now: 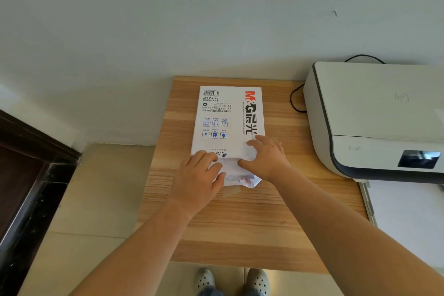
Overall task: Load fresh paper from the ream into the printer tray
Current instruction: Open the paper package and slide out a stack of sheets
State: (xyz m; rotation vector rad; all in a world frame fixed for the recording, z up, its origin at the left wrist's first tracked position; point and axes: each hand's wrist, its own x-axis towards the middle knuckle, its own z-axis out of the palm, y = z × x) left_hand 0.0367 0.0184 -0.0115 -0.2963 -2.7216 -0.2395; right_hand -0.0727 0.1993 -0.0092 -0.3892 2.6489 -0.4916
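Currently we have the ream point(229, 122) lying flat on the bench point(252, 223), centre of the frame, still in its printed white wrapper. Its long axis runs from the near edge up toward the wall, and the near end is the one that matters: the wrapper flap point(236, 175) there is crumpled and partly lifted.

Left hand point(199, 175): sits at the near-left corner of the ream, fingers curled onto the loose flap; it appears to pinch the wrapper paper, though the fingertips are partly hidden.

Right hand point(266, 156): lies on top of the near-right part of the ream, fingers spread and pressing down flat, thumb pointing toward the left hand. It grips nothing; we read it as a hold-down.

Both hands meet at the same short end, so we judge the opening to be directly under the grip, and sheets would come out toward the lower frame, along the long axis.

The printer point(374, 115) stands at right of frame, well apart from the ream. A pale tray point(408, 218) extends below it, nearer our right hand. No sheets are out yet.
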